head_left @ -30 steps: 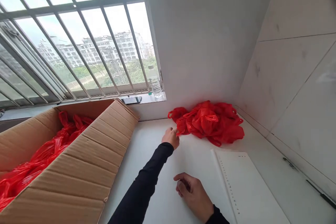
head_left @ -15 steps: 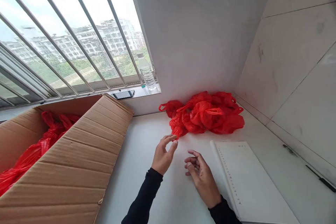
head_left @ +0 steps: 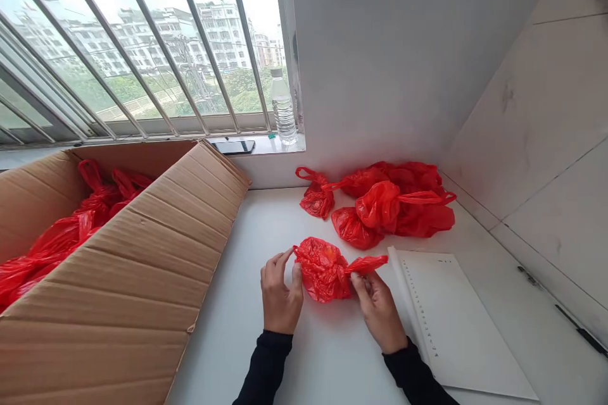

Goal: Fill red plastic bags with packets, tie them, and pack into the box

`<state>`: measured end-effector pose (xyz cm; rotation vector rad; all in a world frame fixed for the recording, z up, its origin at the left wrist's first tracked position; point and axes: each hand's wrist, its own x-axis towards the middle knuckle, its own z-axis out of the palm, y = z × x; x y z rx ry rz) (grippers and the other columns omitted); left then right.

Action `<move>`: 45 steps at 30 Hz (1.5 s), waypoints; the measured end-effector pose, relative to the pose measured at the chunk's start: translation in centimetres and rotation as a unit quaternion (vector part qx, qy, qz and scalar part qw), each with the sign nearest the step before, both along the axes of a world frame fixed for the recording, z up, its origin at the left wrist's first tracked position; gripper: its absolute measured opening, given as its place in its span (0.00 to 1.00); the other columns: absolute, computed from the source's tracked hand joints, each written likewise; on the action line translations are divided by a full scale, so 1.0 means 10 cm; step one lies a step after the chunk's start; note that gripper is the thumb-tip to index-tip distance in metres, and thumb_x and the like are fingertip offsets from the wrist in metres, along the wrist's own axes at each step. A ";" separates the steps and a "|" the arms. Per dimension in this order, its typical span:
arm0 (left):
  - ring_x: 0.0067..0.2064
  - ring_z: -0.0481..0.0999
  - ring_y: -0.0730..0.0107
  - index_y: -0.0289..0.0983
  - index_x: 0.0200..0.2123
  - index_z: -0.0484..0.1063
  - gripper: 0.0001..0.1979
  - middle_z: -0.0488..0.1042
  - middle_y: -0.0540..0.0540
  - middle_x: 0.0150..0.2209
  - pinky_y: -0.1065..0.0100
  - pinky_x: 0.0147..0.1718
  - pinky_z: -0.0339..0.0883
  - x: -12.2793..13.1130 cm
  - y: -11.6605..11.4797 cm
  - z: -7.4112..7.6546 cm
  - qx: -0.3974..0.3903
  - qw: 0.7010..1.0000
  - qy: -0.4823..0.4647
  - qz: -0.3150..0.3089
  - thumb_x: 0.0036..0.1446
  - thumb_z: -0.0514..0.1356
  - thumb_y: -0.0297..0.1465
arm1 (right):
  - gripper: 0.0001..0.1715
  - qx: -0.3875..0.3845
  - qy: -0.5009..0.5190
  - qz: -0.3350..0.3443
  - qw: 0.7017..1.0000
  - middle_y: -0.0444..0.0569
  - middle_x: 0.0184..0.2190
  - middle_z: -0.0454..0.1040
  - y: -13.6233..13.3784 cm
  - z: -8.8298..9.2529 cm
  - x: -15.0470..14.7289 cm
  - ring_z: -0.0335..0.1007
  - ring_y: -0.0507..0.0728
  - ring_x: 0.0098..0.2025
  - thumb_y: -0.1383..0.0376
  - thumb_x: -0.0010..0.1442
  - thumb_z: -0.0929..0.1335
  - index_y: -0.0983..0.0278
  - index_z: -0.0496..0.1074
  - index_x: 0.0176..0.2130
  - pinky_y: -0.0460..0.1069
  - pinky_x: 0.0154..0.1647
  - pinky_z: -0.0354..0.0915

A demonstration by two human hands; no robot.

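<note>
Your right hand (head_left: 379, 315) has its grip closed on the twisted end of a red bag (head_left: 324, 270) on the counter (head_left: 330, 364); your left hand (head_left: 281, 294), grip open, meets its other side. Farther back lie other red bags (head_left: 413, 218).

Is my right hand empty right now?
No, the right hand grips the red plastic bag near its gathered neck.

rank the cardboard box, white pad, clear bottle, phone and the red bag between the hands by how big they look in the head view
1. Cardboard box, partly cut off by the frame
2. White pad
3. Front red bag
4. Clear bottle
5. Phone, partly hidden
</note>
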<state>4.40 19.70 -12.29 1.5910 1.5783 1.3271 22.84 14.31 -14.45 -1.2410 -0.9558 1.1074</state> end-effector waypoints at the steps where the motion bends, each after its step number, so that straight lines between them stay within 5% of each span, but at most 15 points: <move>1: 0.56 0.64 0.46 0.42 0.48 0.76 0.16 0.72 0.39 0.50 0.46 0.59 0.54 -0.01 -0.01 -0.04 -0.011 1.000 0.001 0.010 0.58 0.61 0.37 | 0.25 -0.001 0.011 -0.001 1.000 0.54 0.47 0.77 0.00 -0.01 0.00 0.73 0.64 0.49 0.47 0.64 0.65 0.60 0.71 0.52 0.57 0.50 0.68; 6: 0.46 0.72 0.54 0.40 0.46 0.75 0.18 0.75 0.41 0.43 0.55 0.47 0.65 0.04 -0.09 -0.07 -0.084 0.992 -0.085 -0.030 0.62 0.56 0.45 | 0.25 0.016 0.120 -0.036 0.992 0.52 0.54 0.74 -0.05 -0.05 0.00 0.72 0.63 0.53 0.48 0.67 0.62 0.53 0.62 0.59 0.57 0.45 0.73; 10: 0.43 0.77 0.59 0.37 0.53 0.69 0.24 0.76 0.38 0.49 0.60 0.41 0.71 0.10 -0.12 -0.03 -0.151 0.953 -0.241 -0.106 0.64 0.52 0.48 | 0.29 0.064 0.229 -0.059 0.969 0.49 0.55 0.74 -0.13 0.05 -0.03 0.72 0.62 0.54 0.53 0.66 0.66 0.47 0.56 0.64 0.61 0.49 0.72; 15: 0.44 0.80 0.53 0.34 0.47 0.73 0.23 0.79 0.35 0.45 0.57 0.41 0.74 0.14 -0.15 0.04 -0.216 0.879 -0.380 -0.187 0.61 0.56 0.47 | 0.13 0.074 0.278 0.017 0.958 0.48 0.53 0.76 -0.21 0.18 -0.04 0.71 0.64 0.56 0.53 0.65 0.66 0.49 0.72 0.49 0.64 0.53 0.69; 19: 0.43 0.81 0.54 0.37 0.47 0.72 0.20 0.80 0.40 0.43 0.58 0.42 0.74 0.13 -0.16 0.07 -0.214 0.857 -0.434 -0.180 0.56 0.64 0.42 | 0.06 0.041 0.279 0.063 0.957 0.46 0.51 0.77 -0.17 0.17 0.05 0.73 0.65 0.54 0.60 0.58 0.71 0.52 0.72 0.39 0.62 0.51 0.70; 27: 0.37 0.81 0.53 0.36 0.35 0.74 0.16 0.81 0.44 0.33 0.57 0.39 0.74 0.12 -0.18 0.08 -0.222 0.851 -0.433 -0.198 0.47 0.70 0.39 | 0.12 0.044 0.162 -0.042 0.985 0.49 0.54 0.73 -0.06 0.10 0.21 0.70 0.61 0.53 0.55 0.61 0.70 0.54 0.72 0.45 0.56 0.51 0.69; 31: 0.32 0.78 0.59 0.35 0.27 0.75 0.14 0.78 0.47 0.27 0.63 0.34 0.71 0.17 -0.21 0.09 -0.231 0.860 -0.398 -0.221 0.42 0.73 0.36 | 0.22 0.010 0.100 0.088 0.991 0.53 0.54 0.72 -0.09 0.17 0.15 0.70 0.60 0.50 0.50 0.64 0.67 0.55 0.69 0.55 0.55 0.47 0.70; 34: 0.29 0.73 0.67 0.34 0.24 0.75 0.11 0.76 0.49 0.25 0.68 0.31 0.68 0.21 -0.23 0.08 -0.228 0.873 -0.361 -0.234 0.43 0.73 0.32 | 0.22 0.004 0.061 0.164 0.985 0.52 0.51 0.74 -0.11 0.22 0.07 0.71 0.60 0.48 0.51 0.63 0.69 0.58 0.71 0.53 0.55 0.50 0.68; 41: 0.36 0.76 0.64 0.36 0.39 0.77 0.14 0.79 0.46 0.36 0.66 0.38 0.70 0.21 -0.20 0.02 -0.232 0.882 -0.314 -0.266 0.50 0.70 0.37 | 0.21 0.000 0.027 0.092 0.995 0.51 0.42 0.78 -0.07 0.17 0.12 0.72 0.59 0.43 0.51 0.64 0.68 0.62 0.73 0.49 0.52 0.45 0.67; 45: 0.35 0.76 0.65 0.36 0.38 0.76 0.14 0.78 0.45 0.35 0.66 0.37 0.70 0.19 -0.19 -0.02 -0.230 0.882 -0.310 -0.270 0.51 0.69 0.37 | 0.23 -0.014 0.051 0.098 0.994 0.51 0.42 0.78 -0.06 0.15 0.15 0.73 0.60 0.43 0.49 0.64 0.67 0.62 0.73 0.51 0.53 0.43 0.69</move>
